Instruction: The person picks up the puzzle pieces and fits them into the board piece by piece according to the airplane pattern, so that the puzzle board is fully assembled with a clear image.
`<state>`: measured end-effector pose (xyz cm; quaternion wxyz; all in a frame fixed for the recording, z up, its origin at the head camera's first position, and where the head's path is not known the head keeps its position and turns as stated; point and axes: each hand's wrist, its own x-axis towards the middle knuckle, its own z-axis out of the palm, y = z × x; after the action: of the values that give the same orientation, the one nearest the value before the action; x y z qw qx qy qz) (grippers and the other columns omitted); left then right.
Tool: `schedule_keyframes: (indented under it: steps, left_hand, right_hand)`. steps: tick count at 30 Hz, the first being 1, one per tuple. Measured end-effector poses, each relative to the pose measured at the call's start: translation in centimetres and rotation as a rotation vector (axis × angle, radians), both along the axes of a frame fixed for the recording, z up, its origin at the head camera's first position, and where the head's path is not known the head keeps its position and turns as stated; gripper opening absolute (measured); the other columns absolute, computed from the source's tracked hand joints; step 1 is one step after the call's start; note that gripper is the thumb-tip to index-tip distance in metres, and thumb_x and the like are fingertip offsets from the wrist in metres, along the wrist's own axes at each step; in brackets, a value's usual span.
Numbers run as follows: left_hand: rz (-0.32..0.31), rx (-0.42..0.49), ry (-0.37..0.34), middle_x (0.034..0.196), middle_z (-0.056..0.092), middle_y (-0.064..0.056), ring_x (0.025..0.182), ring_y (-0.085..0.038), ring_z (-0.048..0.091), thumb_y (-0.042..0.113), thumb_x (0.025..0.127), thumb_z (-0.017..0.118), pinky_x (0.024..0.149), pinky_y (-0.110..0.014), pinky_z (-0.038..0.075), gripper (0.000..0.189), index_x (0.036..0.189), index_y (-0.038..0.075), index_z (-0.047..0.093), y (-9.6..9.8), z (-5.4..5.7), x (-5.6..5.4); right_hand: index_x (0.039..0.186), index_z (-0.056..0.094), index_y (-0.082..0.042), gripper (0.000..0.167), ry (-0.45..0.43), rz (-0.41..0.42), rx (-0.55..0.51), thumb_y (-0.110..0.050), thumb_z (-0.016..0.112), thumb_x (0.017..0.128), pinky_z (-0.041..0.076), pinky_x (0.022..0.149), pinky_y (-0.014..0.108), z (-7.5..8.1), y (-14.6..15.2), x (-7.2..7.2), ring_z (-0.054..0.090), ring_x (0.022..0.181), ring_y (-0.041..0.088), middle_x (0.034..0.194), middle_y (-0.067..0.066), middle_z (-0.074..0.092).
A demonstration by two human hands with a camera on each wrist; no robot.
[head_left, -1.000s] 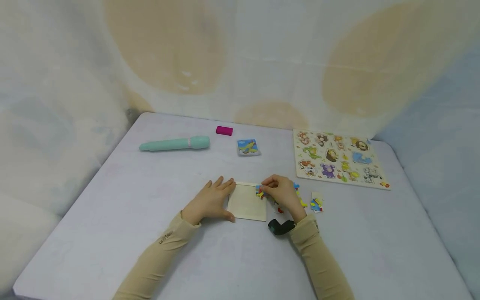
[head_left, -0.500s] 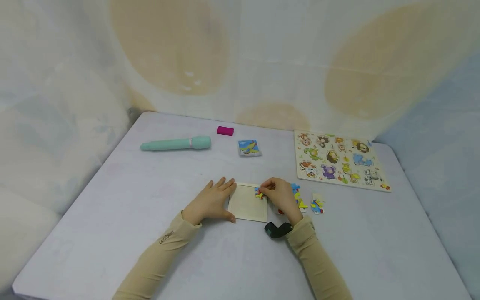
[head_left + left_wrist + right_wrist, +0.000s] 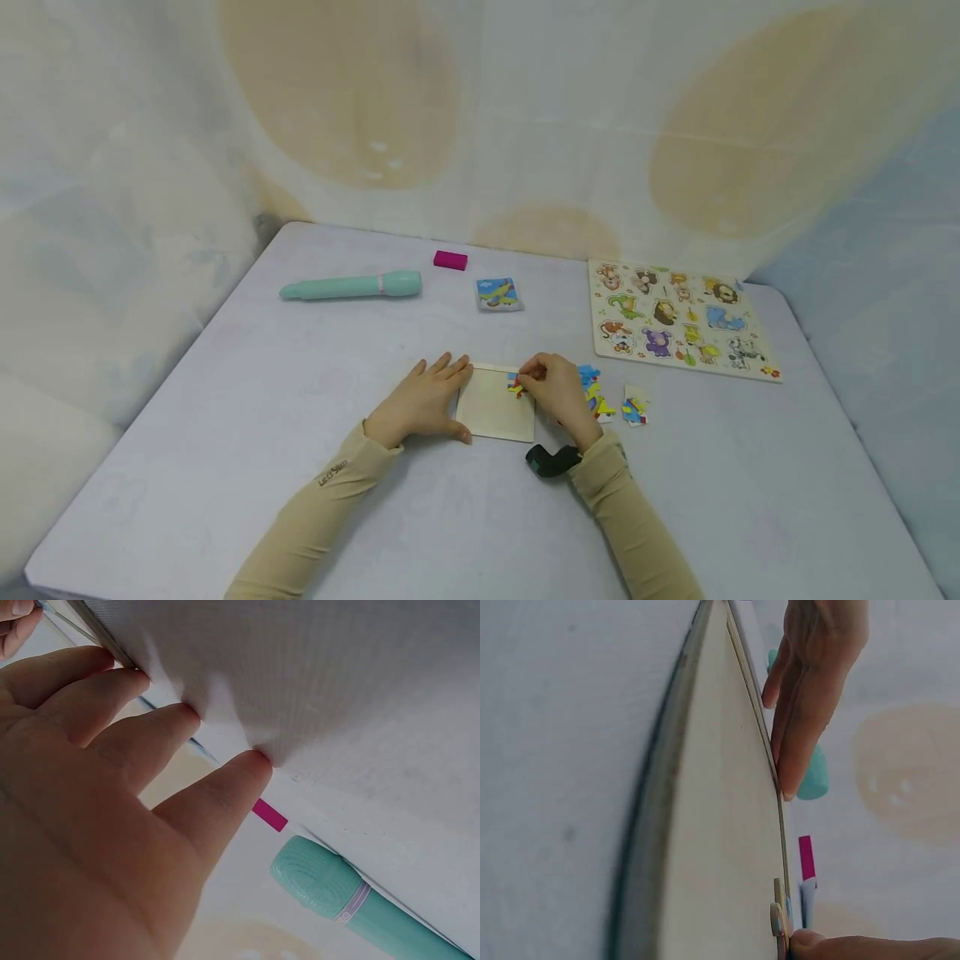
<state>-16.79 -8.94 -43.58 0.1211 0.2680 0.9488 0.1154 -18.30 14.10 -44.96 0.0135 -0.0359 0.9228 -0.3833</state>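
The left hand (image 3: 423, 402) lies with its fingers spread and almost straight, holding nothing; it touches the left edge of the shallow wooden tray (image 3: 491, 419), probably so that the tray does not slide. The right hand (image 3: 558, 393) is bent into a pinch, with a small puzzle piece (image 3: 513, 384) between thumb and fingers, at the far right corner of the tray. Such a grip — only on one side of the piece — seems chosen for fine adjusting against the rim; whether the piece sits flat, I cannot tell.

The loose pieces (image 3: 592, 393) lie just beside the right hand, partly hidden by it, and a smaller pile (image 3: 634, 410) lies further right — within easy reach, I judge. The airplane packet (image 3: 498, 294) rests beyond the tray, apart from both hands, perhaps to leave working space.
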Motion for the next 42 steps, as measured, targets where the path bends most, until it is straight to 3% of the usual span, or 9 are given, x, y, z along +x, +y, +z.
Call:
schedule_keyframes:
  steps: [10,15,21,25,30,34,38,42]
  left_hand:
    - [-0.001,0.001,-0.014,0.160,0.028,-0.008,0.149,-0.034,0.020,0.058,0.067,0.081,0.117,-0.061,0.019,0.109,0.151,0.008,0.033,0.1,0.1,0.1]
    - [-0.003,0.000,-0.011,0.159,0.028,-0.008,0.149,-0.034,0.021,0.058,0.066,0.081,0.117,-0.061,0.019,0.110,0.151,0.007,0.033,0.1,0.3,0.1]
    - [-0.004,0.006,-0.017,0.159,0.028,-0.009,0.149,-0.035,0.021,0.058,0.067,0.081,0.117,-0.061,0.019,0.109,0.151,0.007,0.033,0.1,0.4,0.1]
    - [-0.004,0.007,-0.019,0.160,0.028,-0.009,0.149,-0.035,0.021,0.057,0.067,0.081,0.117,-0.061,0.019,0.109,0.151,0.007,0.033,0.1,0.4,0.2]
    - [-0.001,0.005,-0.025,0.160,0.027,-0.008,0.149,-0.034,0.020,0.057,0.067,0.081,0.117,-0.061,0.018,0.109,0.151,0.008,0.033,0.2,0.4,0.2]
    - [-0.003,-0.001,-0.022,0.160,0.027,-0.008,0.149,-0.034,0.020,0.058,0.067,0.080,0.117,-0.061,0.018,0.109,0.151,0.008,0.032,0.2,0.3,0.1]
    - [-0.006,0.000,-0.020,0.160,0.027,-0.008,0.150,-0.033,0.019,0.059,0.067,0.080,0.117,-0.061,0.018,0.109,0.152,0.008,0.032,0.2,0.2,0.1]
    - [-0.007,0.004,-0.019,0.160,0.027,-0.008,0.150,-0.034,0.019,0.058,0.067,0.080,0.117,-0.061,0.018,0.109,0.152,0.008,0.032,0.2,0.2,0.1]
  right_hand:
    - [0.120,0.065,-0.006,0.029,-0.161,0.187,-0.169,-0.022,0.058,0.097,0.049,0.075,0.028,1.6,4.5,-0.2,0.062,0.092,0.024,0.114,0.016,0.066]
    - [0.123,0.064,-0.008,0.031,-0.108,0.103,-0.031,-0.024,0.059,0.097,0.049,0.077,0.031,2.6,7.1,-0.1,0.062,0.099,0.027,0.115,0.014,0.066]
    - [0.124,0.063,-0.006,0.033,-0.094,0.030,0.102,-0.017,0.064,0.092,0.052,0.085,0.045,2.7,9.0,-0.1,0.061,0.109,0.035,0.122,0.018,0.063]
    - [0.124,0.063,-0.004,0.035,-0.108,0.049,0.158,-0.010,0.066,0.090,0.049,0.091,0.050,2.6,9.3,-0.1,0.057,0.113,0.037,0.124,0.020,0.061]
    - [0.120,0.066,-0.002,0.034,-0.051,0.108,0.292,-0.006,0.068,0.087,0.047,0.094,0.052,2.7,9.2,0.0,0.058,0.111,0.036,0.121,0.021,0.064]
    - [0.115,0.068,-0.001,0.030,-0.023,0.132,0.358,-0.004,0.069,0.086,0.049,0.086,0.047,2.8,8.9,0.0,0.059,0.099,0.031,0.109,0.019,0.067]
    - [0.109,0.070,0.002,0.024,-0.016,0.138,0.360,-0.003,0.070,0.085,0.048,0.077,0.041,2.8,8.8,0.0,0.055,0.086,0.025,0.094,0.015,0.065]
    - [0.110,0.069,0.003,0.025,-0.024,0.140,0.346,-0.003,0.069,0.086,0.048,0.075,0.040,2.7,8.9,-0.1,0.054,0.084,0.024,0.093,0.015,0.064]
